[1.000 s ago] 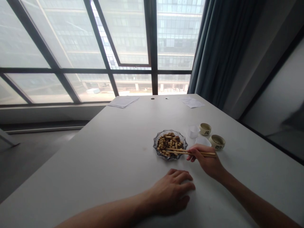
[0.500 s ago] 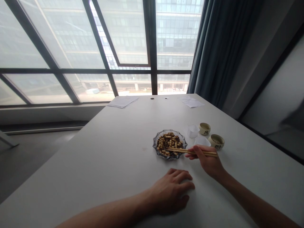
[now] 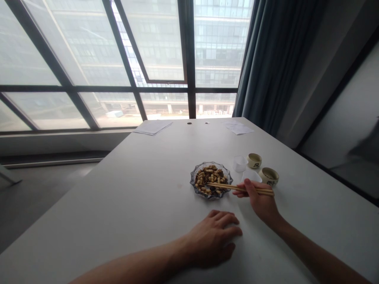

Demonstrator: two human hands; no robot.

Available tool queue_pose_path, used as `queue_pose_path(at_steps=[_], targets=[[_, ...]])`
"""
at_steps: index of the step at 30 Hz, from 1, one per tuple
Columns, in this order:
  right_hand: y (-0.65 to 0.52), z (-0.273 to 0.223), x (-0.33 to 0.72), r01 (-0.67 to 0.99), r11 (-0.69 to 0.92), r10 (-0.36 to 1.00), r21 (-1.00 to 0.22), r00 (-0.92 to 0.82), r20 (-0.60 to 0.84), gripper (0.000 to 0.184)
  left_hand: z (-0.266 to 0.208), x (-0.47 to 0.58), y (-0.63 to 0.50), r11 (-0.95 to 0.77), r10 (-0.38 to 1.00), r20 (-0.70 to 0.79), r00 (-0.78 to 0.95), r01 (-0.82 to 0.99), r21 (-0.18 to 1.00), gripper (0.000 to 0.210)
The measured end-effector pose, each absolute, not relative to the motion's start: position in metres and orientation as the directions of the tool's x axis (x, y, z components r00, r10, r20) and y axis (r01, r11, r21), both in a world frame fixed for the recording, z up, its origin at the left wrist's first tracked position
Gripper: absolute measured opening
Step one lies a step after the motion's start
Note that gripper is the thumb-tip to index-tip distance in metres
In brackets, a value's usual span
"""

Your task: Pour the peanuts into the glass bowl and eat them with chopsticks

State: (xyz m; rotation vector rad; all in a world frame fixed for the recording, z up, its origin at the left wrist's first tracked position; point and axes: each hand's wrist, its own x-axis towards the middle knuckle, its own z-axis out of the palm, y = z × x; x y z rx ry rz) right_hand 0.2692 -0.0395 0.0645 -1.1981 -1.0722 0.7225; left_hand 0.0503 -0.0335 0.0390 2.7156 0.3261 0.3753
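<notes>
My right hand (image 3: 260, 199) is closed round a pair of wooden chopsticks (image 3: 225, 186), held nearly level. Their tips reach into a scalloped glass bowl (image 3: 193, 185) filled with peanuts in the shell (image 3: 211, 173) and darker brown bits among them. Whether the tips pinch a peanut is too small to tell. On the white table, just in front of the bowl, my left hand (image 3: 217, 238) rests palm down with its fingers loosely spread and nothing in it.
Right of the bowl stand two small clear plastic cups (image 3: 239, 163) (image 3: 251, 176), the nearer partly behind my right hand. Beside them are two beige cups with dark characters (image 3: 254, 160) (image 3: 269, 176). Papers (image 3: 154, 127) (image 3: 239, 127) lie at the table's far edge (image 3: 201, 136), before the windows.
The chopsticks have shifted slightly within the bowl, their tips moving a little up and left and their rear ends to the right. My left hand stays in place.
</notes>
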Motion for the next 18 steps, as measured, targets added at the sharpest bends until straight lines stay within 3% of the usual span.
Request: queue_pose_path(at_steps=[6,12,16,18], targets=[[-0.05,0.094,0.295,0.12,0.308,0.827,-0.944,0.457,0.328,0.048,0.041,0.049,-0.034,-0.901,0.276,0.221,0.935,0.172,0.399,0.035],[-0.084,0.125,0.353,0.227,0.386,0.643,-0.894,0.629,0.437,0.038,0.039,0.05,-0.034,-0.897,0.282,0.228,0.932,0.172,0.407,0.035],[-0.113,0.12,0.401,0.268,0.345,0.506,-0.9,0.754,0.419,0.035,0.038,0.051,-0.035,-0.899,0.284,0.23,0.931,0.175,0.401,0.035],[-0.124,0.107,0.423,0.34,0.314,0.522,-0.887,0.718,0.46,0.033,0.038,0.052,-0.036,-0.899,0.289,0.227,0.93,0.182,0.399,0.035]])
